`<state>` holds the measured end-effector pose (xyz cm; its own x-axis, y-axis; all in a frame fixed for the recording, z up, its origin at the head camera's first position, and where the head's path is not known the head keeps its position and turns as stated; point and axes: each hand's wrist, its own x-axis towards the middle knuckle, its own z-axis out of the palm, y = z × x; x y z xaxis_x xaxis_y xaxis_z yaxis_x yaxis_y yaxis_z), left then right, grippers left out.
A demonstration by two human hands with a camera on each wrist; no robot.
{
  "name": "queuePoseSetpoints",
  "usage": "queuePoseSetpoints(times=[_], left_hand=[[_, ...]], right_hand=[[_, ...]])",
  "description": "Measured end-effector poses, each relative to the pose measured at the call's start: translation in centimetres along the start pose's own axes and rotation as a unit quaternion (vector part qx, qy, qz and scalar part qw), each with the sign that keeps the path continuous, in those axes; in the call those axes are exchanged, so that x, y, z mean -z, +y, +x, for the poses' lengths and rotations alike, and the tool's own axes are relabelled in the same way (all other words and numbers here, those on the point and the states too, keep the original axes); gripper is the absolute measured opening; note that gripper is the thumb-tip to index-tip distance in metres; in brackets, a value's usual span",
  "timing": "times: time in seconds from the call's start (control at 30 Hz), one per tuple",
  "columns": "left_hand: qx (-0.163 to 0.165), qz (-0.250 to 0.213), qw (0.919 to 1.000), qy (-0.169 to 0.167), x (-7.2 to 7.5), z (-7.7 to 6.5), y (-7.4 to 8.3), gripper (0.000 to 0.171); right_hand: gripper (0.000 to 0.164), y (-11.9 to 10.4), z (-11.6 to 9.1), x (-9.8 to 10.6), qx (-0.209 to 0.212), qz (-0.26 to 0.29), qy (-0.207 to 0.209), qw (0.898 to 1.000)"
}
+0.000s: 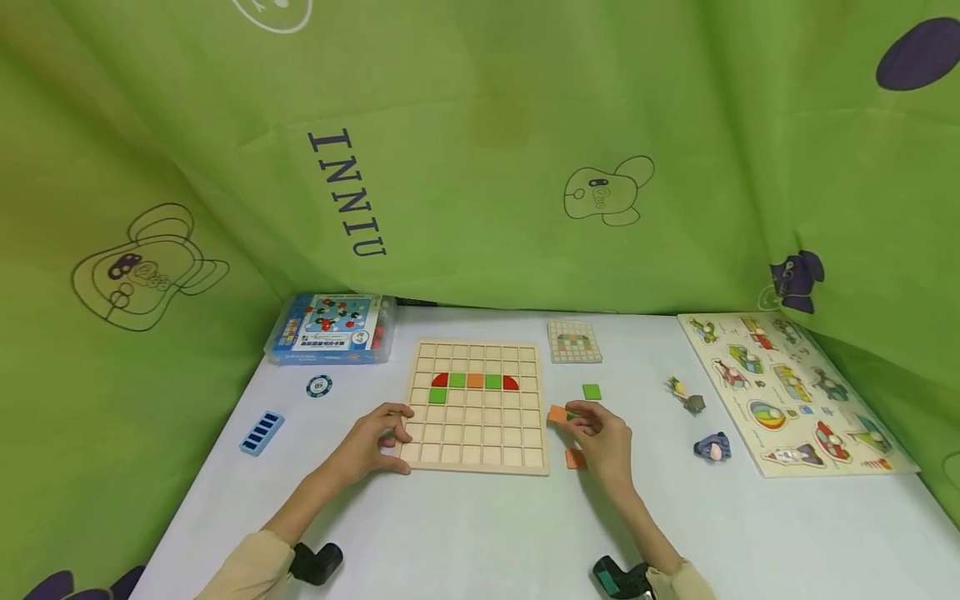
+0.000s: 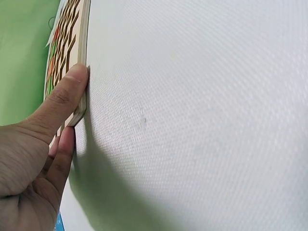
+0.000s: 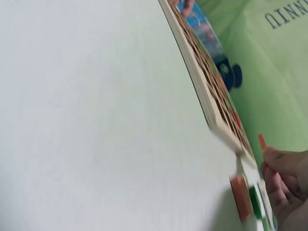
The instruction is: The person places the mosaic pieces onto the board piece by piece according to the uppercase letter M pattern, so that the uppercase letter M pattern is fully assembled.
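A light wooden grid board (image 1: 468,425) lies in the middle, with red quarter-round, green square and orange square tiles in its upper cells. My left hand (image 1: 375,442) grips its lower left corner; in the left wrist view the thumb (image 2: 70,89) presses the edge. My right hand (image 1: 603,437), right of the board, pinches an orange square tile (image 1: 557,414) between thumb and fingers. A bit of green shows by those fingers; whether it is held I cannot tell. Another orange tile (image 1: 574,459) lies beside that hand, and a green tile (image 1: 592,392) lies beyond it.
Behind the board lies a pattern card (image 1: 574,342). A boxed set (image 1: 330,329), a round chip (image 1: 318,386) and a blue piece (image 1: 262,433) sit left. Small figures (image 1: 712,447) and a picture puzzle board (image 1: 802,400) are right. Green cloth (image 1: 480,208) hangs behind.
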<state>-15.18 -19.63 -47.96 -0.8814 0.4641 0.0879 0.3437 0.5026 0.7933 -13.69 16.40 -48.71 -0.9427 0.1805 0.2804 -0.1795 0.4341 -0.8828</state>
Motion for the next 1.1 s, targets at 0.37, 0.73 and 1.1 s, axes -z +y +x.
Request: queuePoseSetpoints(times=[0.37, 0.73, 1.1], left_hand=[[-0.004, 0.003, 0.9999, 0.009, 0.3, -0.3, 0.4, 0.034], [-0.004, 0.000, 1.0000, 0.006, 0.1, -0.2, 0.3, 0.035], [-0.011, 0.002, 0.9999, 0.007, 0.0, -0.1, 0.2, 0.034]], right_hand=[[0.026, -3.1, 0.2, -7.2, 0.010, 0.094, -0.046, 0.994], [0.024, -5.2, 0.1, -12.9, 0.072, 0.072, -0.103, 0.989], [0.029, -5.8, 0.2, -14.4, 0.080, 0.042, -0.137, 0.986]])
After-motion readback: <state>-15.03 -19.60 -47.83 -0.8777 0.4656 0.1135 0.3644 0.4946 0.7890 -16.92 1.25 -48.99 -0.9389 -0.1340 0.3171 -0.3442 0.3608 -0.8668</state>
